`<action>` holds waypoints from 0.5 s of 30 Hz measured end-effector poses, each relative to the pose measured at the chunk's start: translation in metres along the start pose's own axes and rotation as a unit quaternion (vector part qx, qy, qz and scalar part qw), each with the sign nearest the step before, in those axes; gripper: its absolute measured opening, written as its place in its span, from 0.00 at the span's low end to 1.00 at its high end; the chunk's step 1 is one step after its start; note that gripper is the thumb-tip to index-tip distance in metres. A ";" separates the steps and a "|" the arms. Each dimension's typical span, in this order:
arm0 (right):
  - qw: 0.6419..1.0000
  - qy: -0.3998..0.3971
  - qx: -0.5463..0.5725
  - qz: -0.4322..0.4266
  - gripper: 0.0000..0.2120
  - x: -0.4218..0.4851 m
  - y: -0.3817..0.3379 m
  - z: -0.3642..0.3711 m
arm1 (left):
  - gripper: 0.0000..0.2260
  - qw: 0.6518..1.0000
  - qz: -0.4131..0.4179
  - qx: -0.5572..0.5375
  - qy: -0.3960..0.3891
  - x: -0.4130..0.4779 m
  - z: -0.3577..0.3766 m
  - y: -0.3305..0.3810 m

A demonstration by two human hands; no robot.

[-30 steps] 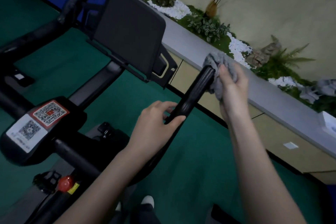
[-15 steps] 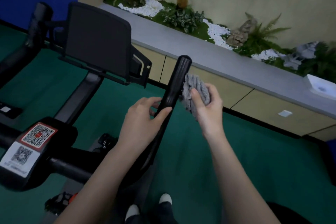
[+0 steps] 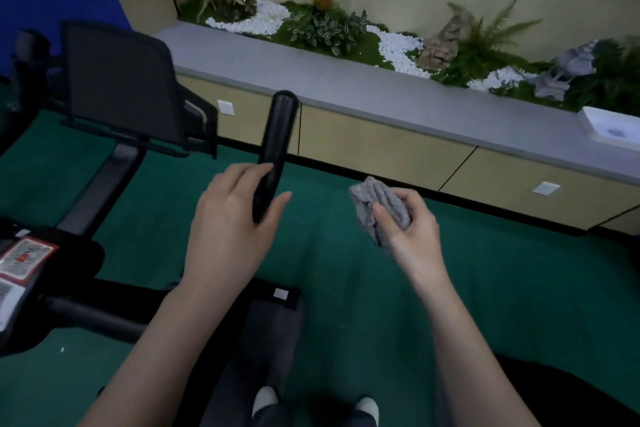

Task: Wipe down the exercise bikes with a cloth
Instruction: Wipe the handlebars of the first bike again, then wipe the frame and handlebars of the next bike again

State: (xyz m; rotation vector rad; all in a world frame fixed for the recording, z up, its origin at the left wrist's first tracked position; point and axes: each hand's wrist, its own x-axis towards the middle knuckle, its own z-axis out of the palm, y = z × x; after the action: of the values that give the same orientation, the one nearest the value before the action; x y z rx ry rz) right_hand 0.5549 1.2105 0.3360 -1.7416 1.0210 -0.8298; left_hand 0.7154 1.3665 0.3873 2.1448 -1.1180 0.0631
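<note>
A black exercise bike fills the left side, with its right handlebar grip [image 3: 278, 135] pointing up and away in the centre. My left hand [image 3: 232, 215] holds the lower part of that grip, thumb on the right side and fingers on the left. My right hand [image 3: 412, 229] grips a bunched grey cloth [image 3: 377, 206] well to the right of the grip, apart from the bike. The bike's dark screen panel [image 3: 121, 83] stands at the upper left, and a stem block with QR stickers [image 3: 24, 260] sits at the left edge.
A low cabinet with a grey top [image 3: 381, 94] and beige doors runs across behind the bike, backed by a planter of ferns, white pebbles and stone figures [image 3: 446, 42]. Green carpet [image 3: 485, 288] covers the floor. My shoes [image 3: 367, 406] show at the bottom.
My right hand has drawn the cloth down off the handlebar grip and away to the right. My left hand stays on the grip. The view has swung to the right.
</note>
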 end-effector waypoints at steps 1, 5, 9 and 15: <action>1.000 0.004 -0.001 0.006 0.09 0.000 0.006 -0.012 | 0.19 1.000 0.003 0.010 0.005 -0.001 0.006 0.007; 0.998 0.047 -0.002 0.046 0.09 -0.003 0.035 -0.074 | 0.19 0.998 0.042 0.054 -0.014 -0.009 0.039 0.043; 0.994 0.085 -0.023 0.068 0.08 -0.008 0.066 -0.138 | 0.22 0.986 0.060 0.103 -0.114 -0.024 0.092 0.075; 0.987 0.122 -0.049 0.094 0.08 -0.020 0.109 -0.226 | 0.27 0.955 0.083 0.141 -0.248 -0.050 0.180 0.123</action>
State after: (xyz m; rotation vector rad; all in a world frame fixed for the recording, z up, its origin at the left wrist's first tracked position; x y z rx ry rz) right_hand 0.3213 1.1194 0.3109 -1.6212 1.3875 -0.8985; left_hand 0.5462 1.2460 0.3043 2.3853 -1.6604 -0.2702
